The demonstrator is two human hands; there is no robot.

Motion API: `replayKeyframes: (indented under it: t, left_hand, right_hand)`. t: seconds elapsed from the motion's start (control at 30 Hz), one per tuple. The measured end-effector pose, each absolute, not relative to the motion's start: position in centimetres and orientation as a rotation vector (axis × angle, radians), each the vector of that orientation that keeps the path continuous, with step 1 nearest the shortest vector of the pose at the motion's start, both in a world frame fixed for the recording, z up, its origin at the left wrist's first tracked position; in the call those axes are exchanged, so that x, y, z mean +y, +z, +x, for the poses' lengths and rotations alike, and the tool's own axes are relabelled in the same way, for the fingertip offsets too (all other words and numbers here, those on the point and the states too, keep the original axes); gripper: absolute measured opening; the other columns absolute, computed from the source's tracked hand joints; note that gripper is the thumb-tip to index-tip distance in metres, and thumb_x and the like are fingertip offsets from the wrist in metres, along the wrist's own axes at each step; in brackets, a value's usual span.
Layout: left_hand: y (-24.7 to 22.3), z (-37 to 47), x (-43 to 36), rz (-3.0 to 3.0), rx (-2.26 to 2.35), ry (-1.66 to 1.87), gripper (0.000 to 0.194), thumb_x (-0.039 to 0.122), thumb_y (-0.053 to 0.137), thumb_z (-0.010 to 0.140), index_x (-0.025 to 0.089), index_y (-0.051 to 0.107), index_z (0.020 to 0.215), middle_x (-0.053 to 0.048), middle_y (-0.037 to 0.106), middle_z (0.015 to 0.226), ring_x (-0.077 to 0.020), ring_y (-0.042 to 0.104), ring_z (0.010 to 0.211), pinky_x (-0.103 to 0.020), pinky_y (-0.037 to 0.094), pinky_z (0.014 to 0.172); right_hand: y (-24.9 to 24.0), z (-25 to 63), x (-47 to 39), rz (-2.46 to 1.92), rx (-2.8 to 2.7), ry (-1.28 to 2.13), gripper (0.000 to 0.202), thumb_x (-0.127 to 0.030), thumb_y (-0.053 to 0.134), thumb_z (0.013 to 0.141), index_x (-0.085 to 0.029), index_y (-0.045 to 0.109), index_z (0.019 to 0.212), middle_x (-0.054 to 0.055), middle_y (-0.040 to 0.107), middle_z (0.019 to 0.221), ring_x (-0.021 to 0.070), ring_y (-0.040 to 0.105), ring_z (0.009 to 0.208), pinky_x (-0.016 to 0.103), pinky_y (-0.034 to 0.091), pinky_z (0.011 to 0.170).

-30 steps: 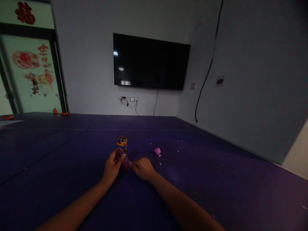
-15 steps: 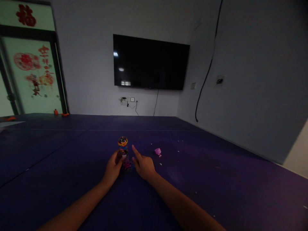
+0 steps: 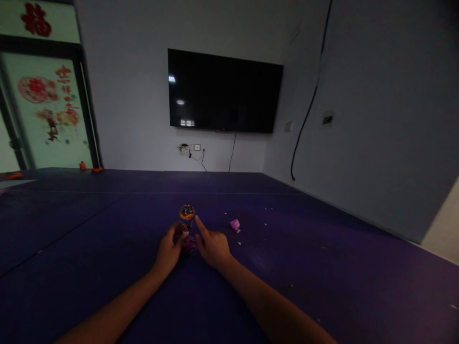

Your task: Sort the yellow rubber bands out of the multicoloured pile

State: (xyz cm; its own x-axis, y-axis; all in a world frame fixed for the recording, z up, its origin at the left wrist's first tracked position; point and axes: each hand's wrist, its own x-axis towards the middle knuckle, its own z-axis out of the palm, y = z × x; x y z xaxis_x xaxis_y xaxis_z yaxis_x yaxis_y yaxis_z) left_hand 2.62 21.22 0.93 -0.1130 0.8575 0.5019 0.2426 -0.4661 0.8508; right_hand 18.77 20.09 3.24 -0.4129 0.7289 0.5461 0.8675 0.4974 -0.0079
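Clasped between the thumb and fingers of the left hand (image 3: 170, 246) was a clear, rounded-top container (image 3: 187, 219), filled with bright, many-coloured contents. The grip was closed around its left side and front, but how firmly it was squeezed could not be told. The container was held roughly upright, straight ahead of the body, above the purple surface (image 3: 222, 306). Its lower part was covered by the left thumb and lost in shadow, so whether its base was rested on the surface could not be made out. Beneath it and between the hands, a tangle of pink and purple strands (image 3: 189, 244) was only dimly seen; whether it was joined to the container could not be told.

Nothing was seen to be grasped by the right hand (image 3: 214, 246). It was held open, with the index finger stretched up and forward beside the container's upper part and the thumb spread below it. Whether the container was touched by that fingertip was unclear; the other fingers were curled and largely hidden behind the hand. Both forearms were cut off by the bottom edge of the view and were angled inward, so that the hands were brought close together. Beyond the right hand, apart from it, a small pink object (image 3: 234, 224) was set on the surface, with a few white scraps (image 3: 239, 243) scattered nearby.
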Motion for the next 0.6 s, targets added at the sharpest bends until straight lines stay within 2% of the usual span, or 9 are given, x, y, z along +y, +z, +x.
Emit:
replayKeyframes:
  t: [0.13, 0.27, 0.4, 0.5, 0.6]
  left_hand:
    - [0.7, 2.5, 21.2, 1.691, 1.166, 1.612, 0.046, 0.040, 0.059, 0.073, 0.017, 0.053, 0.112, -0.012, 0.066, 0.107, -0.0256, 0.064, 0.096, -0.041, 0.048, 0.086]
    - [0.9, 2.5, 20.9, 1.725, 1.155, 1.583, 0.043, 0.039, 0.059, 0.074, 0.018, 0.054, 0.111, -0.012, 0.066, 0.108, -0.0261, 0.062, 0.100, -0.041, 0.046, 0.089]
    - [1.2, 2.6, 20.8, 1.698, 1.160, 1.615, 0.043, 0.042, 0.057, 0.075, 0.019, 0.054, 0.111, -0.011, 0.066, 0.108, -0.0264, 0.062, 0.099, -0.041, 0.047, 0.088]
    - [1.4, 2.8, 20.5, 1.736, 1.159, 1.606, 0.044, 0.043, 0.056, 0.076, 0.019, 0.055, 0.113, -0.010, 0.067, 0.106, -0.0265, 0.063, 0.097, -0.040, 0.048, 0.086]
    - [1.7, 3.0, 19.9, 1.802, 1.157, 1.593, 0.040, 0.040, 0.056, 0.077, 0.020, 0.056, 0.112, -0.010, 0.066, 0.109, -0.0260, 0.062, 0.101, -0.040, 0.045, 0.090]
  right_hand:
    - [4.2, 18.7, 19.7, -1.352, -2.042, -0.393, 0.056, -0.026, 0.034, 0.090, -0.014, 0.020, 0.143, 0.007, 0.068, 0.082, 0.0160, 0.062, 0.072, 0.023, 0.041, 0.066]
    - [5.2, 18.1, 19.4, -1.351, -2.168, -0.316, 0.060, -0.026, 0.037, 0.089, -0.021, 0.014, 0.144, 0.005, 0.068, 0.087, 0.0157, 0.062, 0.069, 0.023, 0.041, 0.061]
    - [5.1, 17.8, 19.3, -1.380, -2.124, -0.275, 0.063, -0.029, 0.036, 0.089, -0.018, 0.007, 0.145, 0.005, 0.068, 0.084, 0.0168, 0.062, 0.067, 0.024, 0.042, 0.060]
    - [4.9, 17.8, 19.2, -1.327, -2.096, -0.270, 0.061, -0.026, 0.035, 0.090, -0.017, 0.009, 0.145, 0.005, 0.068, 0.089, 0.0159, 0.063, 0.073, 0.023, 0.043, 0.064]
    - [4.9, 17.8, 19.3, -1.319, -2.148, -0.294, 0.062, -0.025, 0.036, 0.088, -0.018, 0.011, 0.145, 0.005, 0.068, 0.087, 0.0153, 0.063, 0.069, 0.023, 0.042, 0.061]
